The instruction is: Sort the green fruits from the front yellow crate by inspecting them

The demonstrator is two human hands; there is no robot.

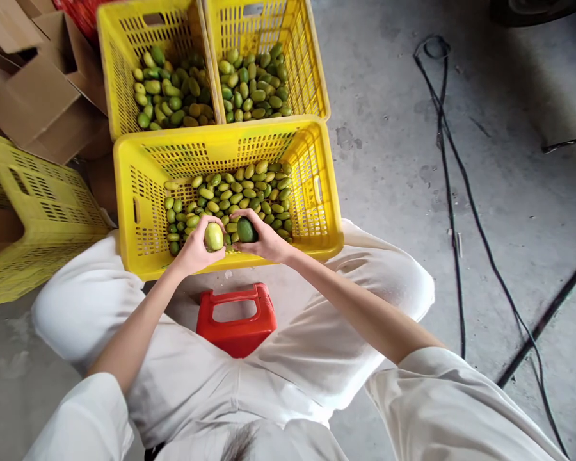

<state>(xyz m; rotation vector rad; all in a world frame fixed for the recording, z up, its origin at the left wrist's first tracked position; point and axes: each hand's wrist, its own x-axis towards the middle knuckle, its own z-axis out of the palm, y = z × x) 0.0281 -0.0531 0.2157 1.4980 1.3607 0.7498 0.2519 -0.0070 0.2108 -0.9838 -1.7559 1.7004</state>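
Note:
My left hand (195, 251) is closed around a pale yellow-green oval fruit (214, 237). Beside it, my right hand (267, 241) grips a dark green oval fruit (246, 230). Both fruits are held close together, slightly apart, over the near side of a yellow plastic crate (228, 261). Spread across the bottom of that crate are many smooth oval fruits (237, 187), some green and some yellowish. Their exact kind is hard to tell. My hands hide part of the pile.
Two more yellow crates, one at left (106, 77) and one at right (319, 70), hold similar fruit behind. Another yellow crate (52, 192) and cardboard boxes (33, 102) stand at left. A red plastic stool (237, 330) is between my legs. Black cables (475, 211) cross the concrete floor.

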